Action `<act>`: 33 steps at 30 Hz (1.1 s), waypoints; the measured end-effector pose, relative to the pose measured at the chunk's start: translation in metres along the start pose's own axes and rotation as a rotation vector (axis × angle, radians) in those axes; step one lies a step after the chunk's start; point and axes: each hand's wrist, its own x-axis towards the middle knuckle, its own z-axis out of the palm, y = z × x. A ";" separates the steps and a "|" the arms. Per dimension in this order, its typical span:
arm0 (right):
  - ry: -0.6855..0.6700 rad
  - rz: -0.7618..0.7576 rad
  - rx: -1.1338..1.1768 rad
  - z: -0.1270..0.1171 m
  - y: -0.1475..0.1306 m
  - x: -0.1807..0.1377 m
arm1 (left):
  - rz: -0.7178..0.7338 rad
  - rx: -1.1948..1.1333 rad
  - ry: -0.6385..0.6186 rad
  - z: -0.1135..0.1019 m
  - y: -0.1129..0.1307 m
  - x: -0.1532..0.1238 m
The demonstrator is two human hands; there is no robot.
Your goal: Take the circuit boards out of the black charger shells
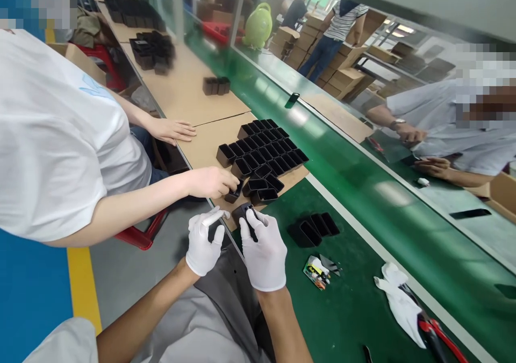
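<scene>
My right hand [264,250], in a white glove, grips a small black plastic case [240,211] at the table edge, its thumb and fingers on the near side. My left hand [205,242], also gloved, is just left of that case with thumb and forefinger apart and nothing seen between them. A co-worker's bare hand [220,182] reaches in from the left onto another black case [234,193]. Beyond it stand rows of open-topped black cases [262,148] on brown cardboard [205,132], a few of them askew at the near end.
On the green table to the right lie several black cases [318,226], a small circuit board [317,271], a white glove [399,304] and red-handled pliers [437,333]. A green conveyor belt [342,153] runs behind. The co-worker's other hand [173,130] rests on the cardboard.
</scene>
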 end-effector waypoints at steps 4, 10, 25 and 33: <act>0.036 0.045 0.041 -0.011 0.002 -0.002 | 0.048 -0.004 0.002 -0.003 -0.001 0.002; -0.072 0.219 0.186 0.009 0.005 -0.011 | 0.065 0.040 0.005 -0.003 -0.004 -0.001; 0.335 1.279 1.146 -0.098 -0.022 -0.022 | 0.135 0.055 -0.005 -0.020 0.024 0.004; 0.660 1.557 1.398 -0.135 -0.011 -0.024 | 0.137 -0.484 -0.432 -0.001 0.152 0.042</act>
